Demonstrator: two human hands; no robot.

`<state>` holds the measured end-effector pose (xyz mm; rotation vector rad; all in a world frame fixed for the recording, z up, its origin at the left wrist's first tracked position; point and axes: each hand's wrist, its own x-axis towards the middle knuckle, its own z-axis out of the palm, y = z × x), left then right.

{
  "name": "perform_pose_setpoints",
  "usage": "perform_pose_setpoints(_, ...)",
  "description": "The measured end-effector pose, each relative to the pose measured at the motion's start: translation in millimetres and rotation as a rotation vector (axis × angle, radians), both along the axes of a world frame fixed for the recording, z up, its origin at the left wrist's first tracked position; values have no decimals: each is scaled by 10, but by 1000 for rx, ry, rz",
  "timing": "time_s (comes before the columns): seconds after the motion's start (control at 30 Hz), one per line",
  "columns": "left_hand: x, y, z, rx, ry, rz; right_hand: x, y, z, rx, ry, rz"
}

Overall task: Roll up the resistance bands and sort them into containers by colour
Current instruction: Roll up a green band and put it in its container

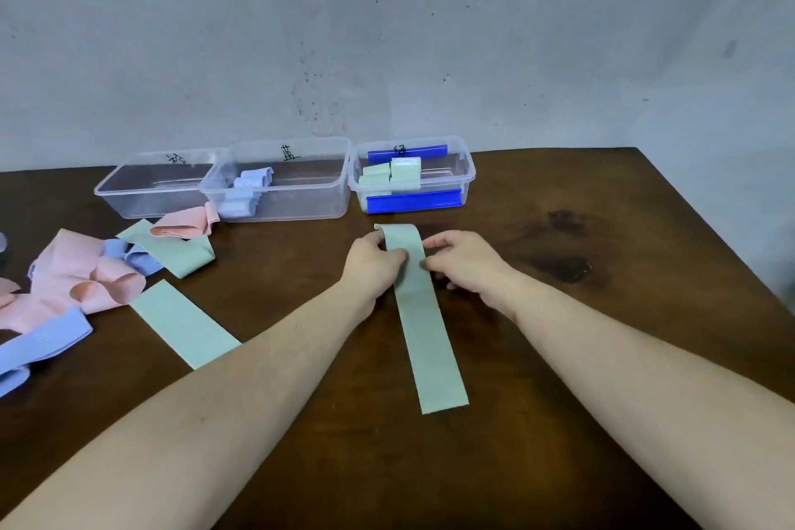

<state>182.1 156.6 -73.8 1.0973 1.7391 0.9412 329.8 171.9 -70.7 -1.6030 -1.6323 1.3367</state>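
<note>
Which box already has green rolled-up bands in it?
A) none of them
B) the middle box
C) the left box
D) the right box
D: the right box, the one with blue clips, holds the green rolls, while the middle box holds blue bands and the left box shows none.

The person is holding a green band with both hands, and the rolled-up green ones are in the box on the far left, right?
Not quite. Both hands, left hand and right hand, do hold the green band, but the head view shows the rolled green bands in the rightmost box, not the far left one.
</note>
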Motion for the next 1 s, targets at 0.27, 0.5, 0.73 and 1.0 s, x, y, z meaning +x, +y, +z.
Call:
perform_pose_setpoints(0.27,-56,32,-107,-3,165,66,92,65,-43,105,-130,168)
perform_pose_setpoints(0.5,33,-244,-145,153,228,144,153,35,-137,194,-141,239)
perform_pose_setpoints(0.73,127,-587,-200,219,336,27,293,-214,-158,243,-123,257)
perform_pose_setpoints(1.0,58,-964,-277,323,387,-257,354,-612,-79,201,-156,172)
